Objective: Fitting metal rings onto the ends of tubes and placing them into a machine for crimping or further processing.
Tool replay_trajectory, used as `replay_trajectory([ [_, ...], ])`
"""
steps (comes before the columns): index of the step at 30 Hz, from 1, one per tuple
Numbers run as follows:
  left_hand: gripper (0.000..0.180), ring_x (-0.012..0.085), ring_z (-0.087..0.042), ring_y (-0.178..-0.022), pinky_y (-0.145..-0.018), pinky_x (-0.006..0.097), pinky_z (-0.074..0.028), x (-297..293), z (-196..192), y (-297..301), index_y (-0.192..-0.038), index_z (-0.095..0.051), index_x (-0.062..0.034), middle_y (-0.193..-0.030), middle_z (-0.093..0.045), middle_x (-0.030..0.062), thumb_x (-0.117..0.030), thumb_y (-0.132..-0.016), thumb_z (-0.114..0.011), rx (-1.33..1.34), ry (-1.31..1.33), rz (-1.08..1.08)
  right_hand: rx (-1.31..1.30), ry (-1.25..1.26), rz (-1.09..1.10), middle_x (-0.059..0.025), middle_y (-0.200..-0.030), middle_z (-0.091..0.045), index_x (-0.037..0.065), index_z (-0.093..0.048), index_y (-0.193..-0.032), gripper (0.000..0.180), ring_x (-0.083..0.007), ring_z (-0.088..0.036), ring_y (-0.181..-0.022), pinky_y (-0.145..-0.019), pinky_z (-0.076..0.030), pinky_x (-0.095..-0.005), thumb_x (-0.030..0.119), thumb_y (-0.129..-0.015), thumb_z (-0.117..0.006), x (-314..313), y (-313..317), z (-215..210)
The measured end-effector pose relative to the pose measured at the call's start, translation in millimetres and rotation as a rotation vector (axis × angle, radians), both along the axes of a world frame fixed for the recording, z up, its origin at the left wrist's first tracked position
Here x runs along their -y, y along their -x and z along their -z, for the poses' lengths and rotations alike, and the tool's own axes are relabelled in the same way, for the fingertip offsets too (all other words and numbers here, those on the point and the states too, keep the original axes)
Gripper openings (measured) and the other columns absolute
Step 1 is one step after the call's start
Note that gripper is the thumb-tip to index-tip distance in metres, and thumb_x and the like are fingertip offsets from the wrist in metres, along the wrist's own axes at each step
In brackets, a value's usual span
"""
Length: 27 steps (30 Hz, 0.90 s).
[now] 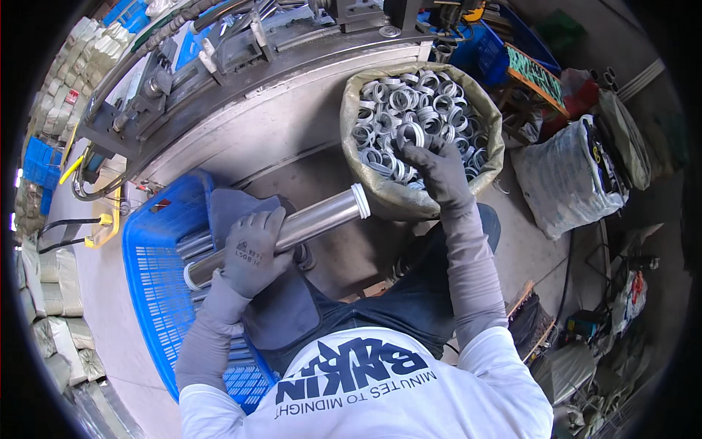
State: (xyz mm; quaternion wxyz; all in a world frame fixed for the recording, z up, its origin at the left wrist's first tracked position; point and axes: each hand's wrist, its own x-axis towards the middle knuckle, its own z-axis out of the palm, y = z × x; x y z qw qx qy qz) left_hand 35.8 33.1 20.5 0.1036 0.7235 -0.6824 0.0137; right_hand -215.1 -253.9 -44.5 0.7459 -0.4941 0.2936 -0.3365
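- Two gloved hands are at work, both in grey gloves with grey sleeves.
- Left hand is clenched around a shiny metal tube, fingers wrapped over its middle; the tube lies slanted above a blue plastic crate, one white-capped end pointing toward the sack and the other end over the crate.
- Right hand reaches into an open sack full of grey metal rings; its fingers pinch one ring at the top of the heap.
- More tubes lie inside the crate; a grey machine bed curves behind crate and sack.
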Motion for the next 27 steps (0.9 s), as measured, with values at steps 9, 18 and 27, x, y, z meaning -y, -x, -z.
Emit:
replay_trajectory([
  [9, 0.065, 0.0388, -0.062, -0.11, -0.095, 0.05, -0.048, 34, -45, -64, -0.137, -0.055, -0.0035, -0.117, -0.065, 0.0191, -0.022, -0.078, -0.076, 0.119, 0.061, -0.037, 0.541, -0.212, -0.16, -0.0159, -0.132, -0.066, 0.0, -0.045, -0.153, 0.065, -0.0337, -0.068, -0.118, -0.093, -0.063, -0.0456, 0.023, -0.099, -0.071, -18, -3, -8],
  [18, 0.061, 0.0346, -0.066, -0.115, -0.104, 0.047, -0.049, 237, -82, -191, -0.141, -0.058, -0.0136, -0.12, -0.071, 0.0144, -0.021, -0.083, -0.077, 0.493, 0.476, -0.227, 0.333, -0.187, -0.076, -0.0165, -0.136, -0.064, 0.004, -0.054, -0.145, 0.078, -0.029, -0.07, -0.109, -0.099, -0.061, -0.0443, -0.008, -0.071, -0.075, -19, 3, 13],
  [27, 0.062, 0.0357, -0.065, -0.125, -0.106, 0.047, -0.052, 326, -77, -273, -0.144, -0.057, -0.0149, -0.14, -0.063, 0.0164, -0.019, -0.085, -0.077, 0.43, 0.236, -0.422, 0.286, -0.209, -0.099, -0.0167, -0.13, -0.068, 0.0, -0.054, -0.144, 0.073, -0.0271, -0.071, -0.11, -0.097, -0.059, -0.04, 0.007, -0.078, -0.084, -11, -1, 6],
])
